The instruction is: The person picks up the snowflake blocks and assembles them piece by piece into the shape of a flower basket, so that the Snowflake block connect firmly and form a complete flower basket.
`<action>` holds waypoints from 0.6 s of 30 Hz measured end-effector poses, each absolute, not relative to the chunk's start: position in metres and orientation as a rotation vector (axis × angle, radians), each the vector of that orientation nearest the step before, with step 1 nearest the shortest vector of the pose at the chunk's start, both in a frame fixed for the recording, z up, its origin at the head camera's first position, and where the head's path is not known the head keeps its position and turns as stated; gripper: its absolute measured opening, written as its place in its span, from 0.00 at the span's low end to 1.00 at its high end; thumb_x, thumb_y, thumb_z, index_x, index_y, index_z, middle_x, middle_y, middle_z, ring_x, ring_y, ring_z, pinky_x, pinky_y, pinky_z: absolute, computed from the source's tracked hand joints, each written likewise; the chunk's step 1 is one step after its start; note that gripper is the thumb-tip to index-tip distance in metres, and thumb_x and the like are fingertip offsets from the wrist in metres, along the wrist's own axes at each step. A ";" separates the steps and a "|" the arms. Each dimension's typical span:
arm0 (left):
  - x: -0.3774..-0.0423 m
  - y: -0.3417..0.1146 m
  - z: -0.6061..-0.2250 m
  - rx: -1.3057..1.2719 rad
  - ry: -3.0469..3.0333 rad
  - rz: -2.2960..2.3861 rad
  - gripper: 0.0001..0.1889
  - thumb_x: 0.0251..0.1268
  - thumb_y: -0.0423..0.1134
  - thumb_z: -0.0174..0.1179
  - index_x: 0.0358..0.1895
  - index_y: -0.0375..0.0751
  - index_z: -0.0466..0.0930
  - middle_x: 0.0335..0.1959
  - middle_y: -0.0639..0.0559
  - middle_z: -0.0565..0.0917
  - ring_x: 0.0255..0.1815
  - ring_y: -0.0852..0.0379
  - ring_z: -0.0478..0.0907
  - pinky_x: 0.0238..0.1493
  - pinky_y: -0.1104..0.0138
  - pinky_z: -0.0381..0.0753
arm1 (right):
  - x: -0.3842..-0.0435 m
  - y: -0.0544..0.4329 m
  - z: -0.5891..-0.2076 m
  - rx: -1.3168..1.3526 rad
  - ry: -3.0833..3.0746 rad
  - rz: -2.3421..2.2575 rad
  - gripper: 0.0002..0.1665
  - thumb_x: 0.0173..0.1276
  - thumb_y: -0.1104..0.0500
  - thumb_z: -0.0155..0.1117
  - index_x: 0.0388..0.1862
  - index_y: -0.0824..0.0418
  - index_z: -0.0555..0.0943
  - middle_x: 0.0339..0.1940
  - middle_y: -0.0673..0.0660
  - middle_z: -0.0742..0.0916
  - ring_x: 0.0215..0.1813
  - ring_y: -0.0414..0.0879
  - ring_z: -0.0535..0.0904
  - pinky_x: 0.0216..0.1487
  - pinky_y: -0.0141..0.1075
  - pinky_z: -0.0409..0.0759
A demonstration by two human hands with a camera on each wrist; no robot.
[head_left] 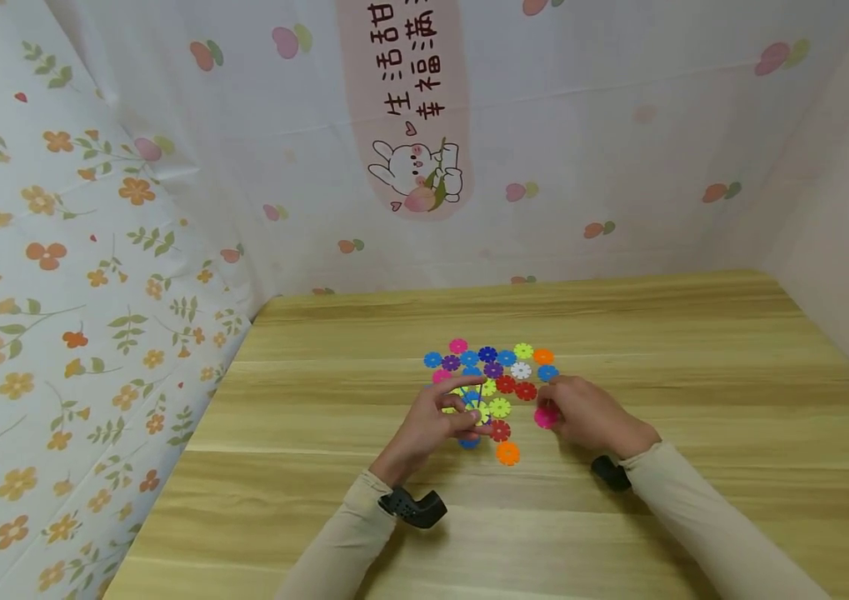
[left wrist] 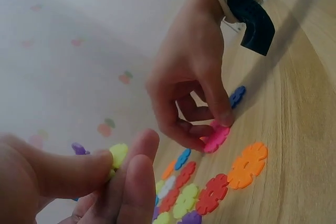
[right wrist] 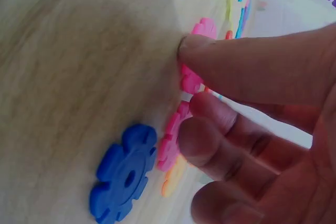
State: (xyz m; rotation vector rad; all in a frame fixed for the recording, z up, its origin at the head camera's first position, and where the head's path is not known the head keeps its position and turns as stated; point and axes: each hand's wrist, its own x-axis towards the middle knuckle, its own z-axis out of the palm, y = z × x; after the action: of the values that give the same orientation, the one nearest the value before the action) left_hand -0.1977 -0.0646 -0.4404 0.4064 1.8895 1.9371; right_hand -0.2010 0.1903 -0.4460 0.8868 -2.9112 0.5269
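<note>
My left hand (head_left: 427, 429) pinches a yellow-green flower disc (left wrist: 118, 155) between thumb and fingers, above the table. A purple piece (left wrist: 80, 149) and blue parts show beside that disc, partly hidden by the hand; how they join is hard to tell. To the right, my right hand (head_left: 592, 412) reaches down with bent fingers and has thumb and fingertips on a pink flower disc (left wrist: 216, 139) at the tabletop. In the right wrist view, the thumb covers part of one pink disc, while another pink disc (right wrist: 170, 137) lies by the fingertips, near a dark blue disc (right wrist: 126, 177).
Loose flower discs in several colours spread over the wooden table (head_left: 282, 433) around the left hand. An orange disc (head_left: 508, 453) lies nearest the front, with a red disc (head_left: 501, 430) behind it. A printed cloth (head_left: 544, 125) hangs beyond the back edge.
</note>
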 end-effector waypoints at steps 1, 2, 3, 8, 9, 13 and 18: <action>-0.198 -0.064 -0.441 0.414 1.888 1.936 0.24 0.61 0.25 0.58 0.60 0.50 0.74 0.25 0.42 0.72 0.36 0.32 0.80 0.37 0.50 0.79 | -0.202 0.190 -0.446 0.892 -2.910 0.520 0.14 0.46 0.69 0.74 0.31 0.61 0.80 0.27 0.50 0.78 0.29 0.42 0.69 0.31 0.34 0.75; -0.198 -0.064 -0.441 0.421 1.884 1.936 0.25 0.61 0.25 0.58 0.61 0.48 0.74 0.24 0.43 0.71 0.36 0.32 0.80 0.38 0.50 0.79 | -0.202 0.190 -0.446 0.899 -2.906 0.513 0.16 0.45 0.69 0.74 0.32 0.61 0.79 0.27 0.49 0.77 0.28 0.42 0.69 0.31 0.34 0.75; -0.198 -0.064 -0.441 0.425 1.882 1.934 0.25 0.61 0.25 0.58 0.61 0.46 0.73 0.24 0.43 0.71 0.37 0.32 0.80 0.38 0.50 0.79 | -0.203 0.190 -0.446 0.903 -2.903 0.514 0.17 0.45 0.70 0.74 0.32 0.60 0.78 0.26 0.49 0.77 0.28 0.42 0.68 0.30 0.34 0.74; -0.198 -0.063 -0.443 0.415 1.861 1.934 0.25 0.62 0.27 0.58 0.63 0.43 0.71 0.25 0.44 0.71 0.37 0.32 0.80 0.38 0.50 0.79 | -0.204 0.190 -0.449 0.901 -2.915 0.696 0.18 0.46 0.75 0.67 0.29 0.55 0.75 0.23 0.46 0.75 0.27 0.41 0.68 0.28 0.32 0.72; -0.198 -0.062 -0.443 0.413 1.860 1.934 0.25 0.62 0.27 0.58 0.63 0.43 0.71 0.25 0.45 0.71 0.37 0.32 0.80 0.38 0.50 0.79 | -0.205 0.190 -0.449 0.901 -2.918 0.750 0.18 0.47 0.76 0.66 0.28 0.54 0.75 0.22 0.45 0.75 0.26 0.40 0.68 0.27 0.32 0.72; -0.198 -0.062 -0.444 0.421 1.846 1.939 0.24 0.63 0.27 0.57 0.63 0.44 0.71 0.25 0.45 0.71 0.37 0.32 0.80 0.39 0.51 0.79 | -0.206 0.190 -0.449 0.921 -2.899 0.954 0.14 0.55 0.72 0.66 0.29 0.53 0.77 0.23 0.44 0.76 0.27 0.40 0.70 0.29 0.31 0.73; -0.199 -0.061 -0.445 0.458 1.866 1.908 0.24 0.65 0.30 0.56 0.64 0.46 0.70 0.27 0.44 0.73 0.36 0.36 0.81 0.40 0.51 0.79 | -0.205 0.183 -0.441 0.883 -2.781 1.294 0.09 0.60 0.68 0.65 0.33 0.54 0.80 0.28 0.46 0.81 0.31 0.42 0.75 0.32 0.34 0.77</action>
State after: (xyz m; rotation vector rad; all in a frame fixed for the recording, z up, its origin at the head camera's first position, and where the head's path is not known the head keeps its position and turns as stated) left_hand -0.1991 -0.0606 -0.4448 0.4578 1.8658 1.9084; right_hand -0.2049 0.1830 -0.4412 0.8829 -2.7808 1.2942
